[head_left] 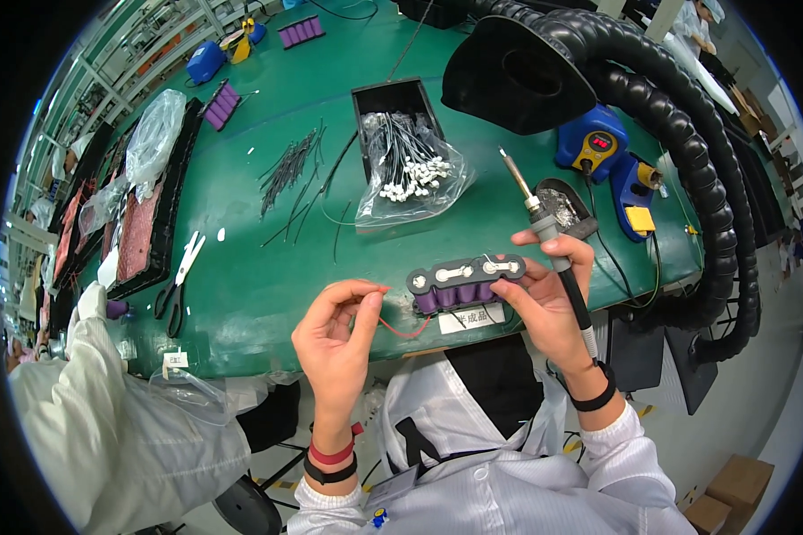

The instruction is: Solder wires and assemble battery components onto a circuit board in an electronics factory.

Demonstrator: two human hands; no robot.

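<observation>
My left hand is closed in a pinch on the end of a thin red wire. The wire loops over to a battery pack of purple cells in a dark holder, with metal strips along its top. Fingers of my right hand grip the right end of this pack. The same hand also holds a soldering iron, its tip pointing up and away from the pack. Beneath the pack lies a white label on the green table's near edge.
A black bin holds white-ended wires in a plastic bag, beside loose dark wires. A blue soldering station, an iron stand and a black fume hose stand right. Scissors and a co-worker's sleeve are left.
</observation>
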